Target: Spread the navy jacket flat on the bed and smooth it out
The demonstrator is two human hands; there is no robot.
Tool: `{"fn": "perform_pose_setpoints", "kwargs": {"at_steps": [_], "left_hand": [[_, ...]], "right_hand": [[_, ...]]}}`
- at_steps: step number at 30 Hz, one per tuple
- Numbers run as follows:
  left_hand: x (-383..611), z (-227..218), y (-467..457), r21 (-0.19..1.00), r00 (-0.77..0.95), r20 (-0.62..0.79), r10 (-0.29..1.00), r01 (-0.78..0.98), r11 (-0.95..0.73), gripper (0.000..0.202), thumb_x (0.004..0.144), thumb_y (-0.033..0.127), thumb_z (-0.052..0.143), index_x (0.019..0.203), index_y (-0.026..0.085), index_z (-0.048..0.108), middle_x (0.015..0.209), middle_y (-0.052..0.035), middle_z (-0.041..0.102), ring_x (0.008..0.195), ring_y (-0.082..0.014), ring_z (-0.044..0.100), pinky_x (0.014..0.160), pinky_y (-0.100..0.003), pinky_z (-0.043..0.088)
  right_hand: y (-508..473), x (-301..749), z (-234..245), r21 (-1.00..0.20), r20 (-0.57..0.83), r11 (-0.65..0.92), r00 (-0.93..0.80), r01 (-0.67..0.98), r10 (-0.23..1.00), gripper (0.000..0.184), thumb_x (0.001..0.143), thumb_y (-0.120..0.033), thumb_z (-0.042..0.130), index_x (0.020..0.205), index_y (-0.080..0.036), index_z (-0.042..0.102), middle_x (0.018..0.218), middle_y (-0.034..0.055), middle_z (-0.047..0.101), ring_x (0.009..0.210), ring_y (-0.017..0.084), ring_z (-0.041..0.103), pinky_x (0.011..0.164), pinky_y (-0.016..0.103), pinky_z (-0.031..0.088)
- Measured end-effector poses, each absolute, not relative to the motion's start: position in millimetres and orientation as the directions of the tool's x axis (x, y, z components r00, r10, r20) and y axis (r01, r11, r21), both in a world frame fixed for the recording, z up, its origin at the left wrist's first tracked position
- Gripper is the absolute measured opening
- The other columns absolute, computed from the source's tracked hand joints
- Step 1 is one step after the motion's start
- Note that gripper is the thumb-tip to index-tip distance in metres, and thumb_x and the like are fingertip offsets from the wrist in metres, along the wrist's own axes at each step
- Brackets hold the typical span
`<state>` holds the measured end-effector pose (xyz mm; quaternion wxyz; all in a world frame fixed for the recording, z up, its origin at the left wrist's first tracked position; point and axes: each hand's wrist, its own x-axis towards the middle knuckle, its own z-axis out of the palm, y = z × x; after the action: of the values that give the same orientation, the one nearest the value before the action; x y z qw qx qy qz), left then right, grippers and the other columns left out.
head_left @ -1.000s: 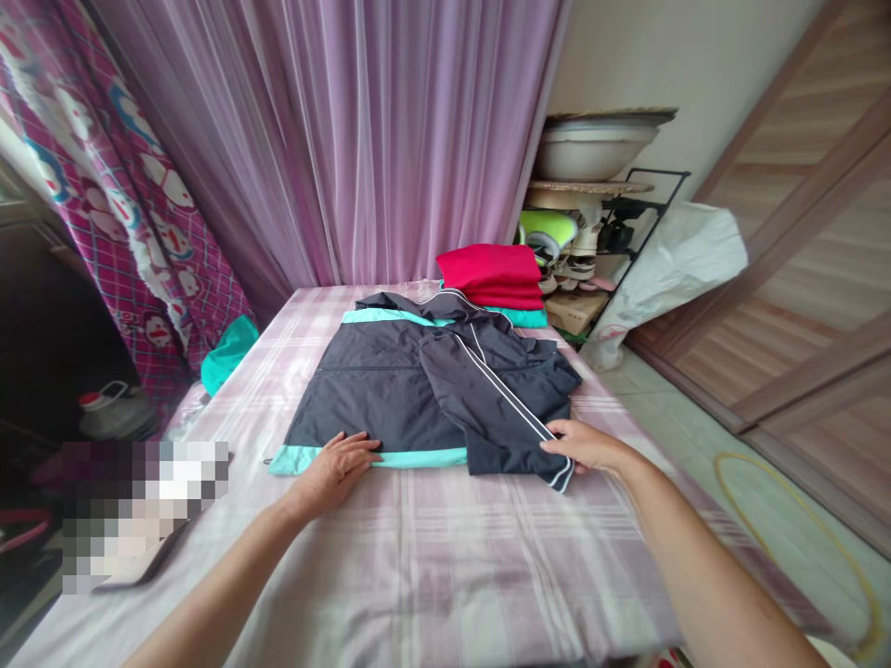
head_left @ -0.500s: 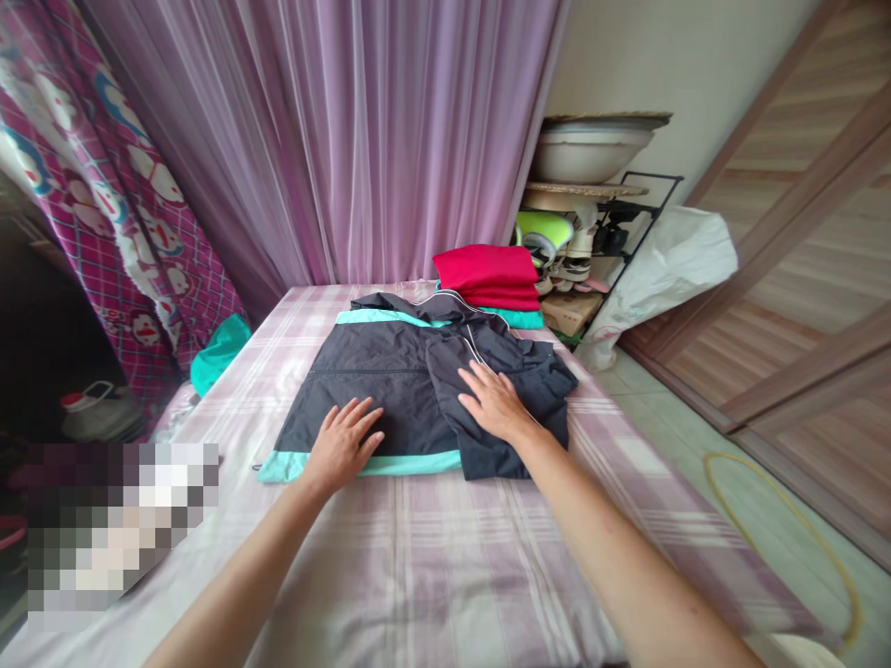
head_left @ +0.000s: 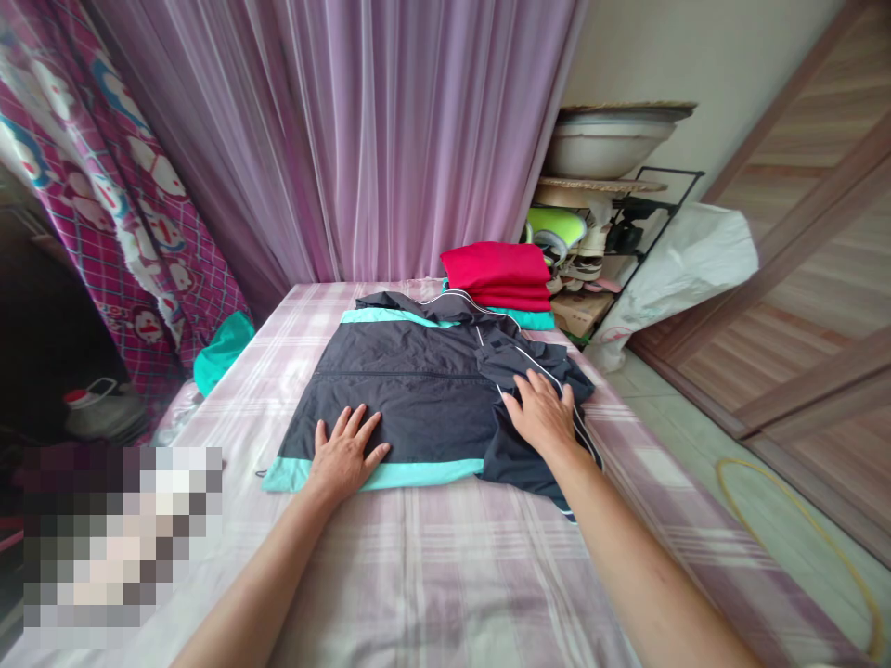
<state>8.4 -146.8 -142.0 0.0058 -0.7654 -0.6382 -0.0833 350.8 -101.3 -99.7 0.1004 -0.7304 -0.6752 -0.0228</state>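
Observation:
A dark jacket (head_left: 410, 408) with mint-green bands and white piping lies spread on its side across the checked bedsheet (head_left: 390, 575), its zip running left to right. My left hand (head_left: 346, 455) rests flat with fingers spread on the jacket's near left part, by the mint hem. On the bunched sleeve (head_left: 519, 455) at the right lies my right hand (head_left: 543, 413), palm down, fingers stretched out and slightly bent. Part of the sleeve is hidden under that hand and forearm.
Behind the jacket sits a folded stack of red cloth (head_left: 496, 276) over teal cloth (head_left: 533, 319). A rack (head_left: 668, 218) with basins and shoes stands at the far right, beside a white bag (head_left: 689, 269). Purple curtains (head_left: 404, 139) hang at the back.
My right hand has moved to the right, and the sleeve under it has shifted right, uncovering more of the jacket's front. My left hand stays at nearly the same spot on the jacket.

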Motion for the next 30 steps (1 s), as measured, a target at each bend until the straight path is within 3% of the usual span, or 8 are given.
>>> {"fn": "perform_pose_setpoints", "kwargs": {"at_steps": [2,4,7,16,20,23,25,30], "left_hand": [[8,-143,-147,0.104,0.169,0.137,0.976,0.977,-0.184,0.059,0.093,0.060,0.043,0.146,0.036,0.047,0.157,-0.0078,0.041,0.146,-0.0355,0.032,0.115,-0.068,0.018],[7,-143,-147,0.110,0.166,0.140,0.976,0.977,-0.182,0.058,0.093,0.061,0.043,0.146,0.036,0.047,0.157,-0.0073,0.042,0.145,-0.0356,0.033,0.115,-0.068,0.018],[6,-143,-147,0.117,0.171,0.138,0.976,0.975,-0.187,0.059,0.093,0.061,0.043,0.146,0.036,0.047,0.157,-0.0070,0.042,0.146,-0.0354,0.032,0.115,-0.068,0.018],[6,-142,-148,0.111,0.182,0.126,0.975,0.974,-0.196,0.060,0.094,0.060,0.041,0.148,0.034,0.045,0.158,-0.0085,0.039,0.146,-0.0369,0.031,0.113,-0.071,0.018],[7,-142,-148,0.094,0.187,0.137,0.973,0.975,-0.201,0.060,0.094,0.059,0.042,0.148,0.034,0.045,0.158,-0.0086,0.040,0.146,-0.0368,0.032,0.114,-0.070,0.018],[10,-138,-149,0.058,0.157,0.093,0.983,0.985,-0.163,0.059,0.094,0.056,0.044,0.149,0.034,0.043,0.159,-0.0068,0.037,0.147,-0.0349,0.030,0.115,-0.068,0.018],[11,-133,-151,0.034,0.130,0.042,0.991,0.991,-0.131,0.058,0.095,0.054,0.044,0.150,0.035,0.041,0.160,-0.0046,0.035,0.148,-0.0331,0.028,0.116,-0.066,0.018],[17,-116,-148,0.053,0.058,-0.043,0.997,0.997,-0.056,0.052,0.097,0.052,0.041,0.146,0.037,0.046,0.158,-0.0020,0.039,0.147,-0.0322,0.032,0.115,-0.068,0.021]], "right_hand": [[-86,340,-98,-0.133,0.233,0.066,-0.033,0.989,0.972,0.054,0.099,-0.045,0.036,0.147,-0.024,0.046,0.159,0.0124,0.034,0.147,0.029,0.027,0.118,0.060,0.010],[-72,340,-104,-0.156,0.124,0.071,-0.051,0.985,0.991,0.055,0.099,-0.047,0.037,0.150,-0.025,0.043,0.161,0.0104,0.032,0.148,0.028,0.024,0.119,0.059,0.011],[-62,355,-121,-0.169,-0.060,-0.057,0.047,0.984,0.997,0.057,0.100,-0.047,0.032,0.151,-0.024,0.040,0.161,0.0094,0.031,0.149,0.026,0.024,0.119,0.058,0.013],[-76,383,-106,-0.106,0.024,-0.476,0.481,0.873,0.877,0.069,0.099,-0.053,0.029,0.146,-0.006,0.046,0.155,0.0265,0.034,0.144,0.040,0.028,0.111,0.070,0.017],[-69,365,-94,-0.083,0.221,-0.215,0.228,0.973,0.948,0.063,0.100,-0.049,0.028,0.153,-0.016,0.037,0.162,0.0184,0.024,0.150,0.034,0.016,0.115,0.066,0.011],[-61,361,-104,-0.057,0.003,-0.010,0.011,0.998,1.000,0.059,0.100,-0.051,0.028,0.154,-0.028,0.034,0.164,0.0065,0.023,0.151,0.027,0.015,0.118,0.061,0.011],[-59,368,-116,-0.022,-0.117,-0.034,0.031,0.999,0.993,0.061,0.100,-0.052,0.025,0.155,-0.027,0.033,0.164,0.0058,0.025,0.151,0.025,0.018,0.120,0.058,0.012],[-54,389,-137,0.060,-0.071,-0.131,0.135,0.990,0.988,0.064,0.100,-0.050,0.017,0.156,-0.022,0.030,0.164,0.0086,0.023,0.151,0.025,0.018,0.120,0.057,0.010]]}}
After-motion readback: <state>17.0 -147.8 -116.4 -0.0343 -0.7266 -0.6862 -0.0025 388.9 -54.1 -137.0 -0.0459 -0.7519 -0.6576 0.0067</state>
